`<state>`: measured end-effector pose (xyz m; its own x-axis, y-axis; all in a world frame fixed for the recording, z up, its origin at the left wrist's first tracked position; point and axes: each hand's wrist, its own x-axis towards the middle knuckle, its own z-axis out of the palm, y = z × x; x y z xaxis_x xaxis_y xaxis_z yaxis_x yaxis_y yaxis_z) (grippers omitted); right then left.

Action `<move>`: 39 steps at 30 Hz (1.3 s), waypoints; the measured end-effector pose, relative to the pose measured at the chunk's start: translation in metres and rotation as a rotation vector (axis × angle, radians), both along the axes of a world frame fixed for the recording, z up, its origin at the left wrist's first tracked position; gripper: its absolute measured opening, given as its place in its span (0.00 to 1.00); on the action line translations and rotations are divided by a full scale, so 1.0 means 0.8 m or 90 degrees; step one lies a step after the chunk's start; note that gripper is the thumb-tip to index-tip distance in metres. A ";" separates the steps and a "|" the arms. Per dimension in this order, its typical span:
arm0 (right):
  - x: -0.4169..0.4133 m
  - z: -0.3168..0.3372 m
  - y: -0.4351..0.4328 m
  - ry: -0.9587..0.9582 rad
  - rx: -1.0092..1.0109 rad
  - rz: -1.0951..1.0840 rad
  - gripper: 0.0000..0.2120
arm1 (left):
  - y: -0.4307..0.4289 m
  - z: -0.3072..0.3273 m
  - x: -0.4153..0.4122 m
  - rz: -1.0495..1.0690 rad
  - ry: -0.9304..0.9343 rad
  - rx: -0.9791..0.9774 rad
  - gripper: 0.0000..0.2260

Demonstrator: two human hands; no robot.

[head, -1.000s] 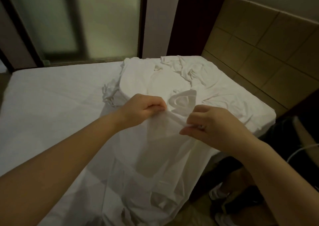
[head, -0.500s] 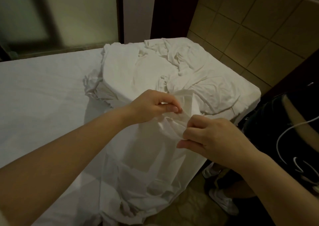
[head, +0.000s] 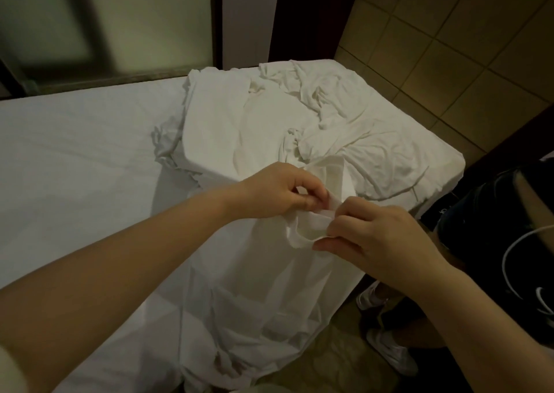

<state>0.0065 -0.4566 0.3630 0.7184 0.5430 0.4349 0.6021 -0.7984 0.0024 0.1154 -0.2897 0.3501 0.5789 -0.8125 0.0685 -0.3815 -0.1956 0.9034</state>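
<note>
We had the sheet (head: 269,272) edge pinched in both hands – left hand (head: 281,190) and right hand (head: 374,236) close together, just near the bed (head: 75,158) corner.

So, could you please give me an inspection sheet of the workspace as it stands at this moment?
Surface: bed covered with a smooth white sheet.
Job's things: white cloth, its hem lifted; the rest drapes down over the bed's near edge.
Clutter: crumpled white linen heaped on the bed's far right corner.
Hands: left hand and right hand both pinch the cloth's hem, close together.
Cables: a white cord curves over dark clothing at the right edge.
Surroundings: tiled wall on the right, frosted glass behind the bed, white shoes of a person standing beside it.
</note>
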 end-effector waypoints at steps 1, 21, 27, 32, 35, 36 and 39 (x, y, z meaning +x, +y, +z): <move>0.001 -0.001 -0.001 -0.009 0.002 -0.007 0.20 | 0.002 0.001 0.001 0.020 -0.019 -0.016 0.11; 0.004 -0.017 0.000 -0.112 0.002 -0.018 0.25 | 0.000 0.005 -0.003 -0.072 0.052 0.047 0.10; 0.011 -0.020 -0.005 -0.088 0.066 -0.059 0.22 | 0.005 0.009 0.004 -0.016 0.036 0.007 0.10; 0.015 -0.019 0.001 0.000 0.225 -0.089 0.22 | 0.010 0.004 -0.002 0.039 -0.082 -0.056 0.07; 0.019 -0.016 0.005 0.050 0.279 -0.088 0.21 | 0.018 0.008 -0.001 0.033 -0.067 -0.060 0.08; 0.021 -0.014 0.006 0.056 0.278 -0.091 0.20 | 0.021 0.010 -0.001 0.023 -0.033 -0.057 0.08; 0.027 -0.006 0.008 0.058 0.257 -0.103 0.21 | 0.033 0.012 0.005 0.024 -0.041 -0.006 0.09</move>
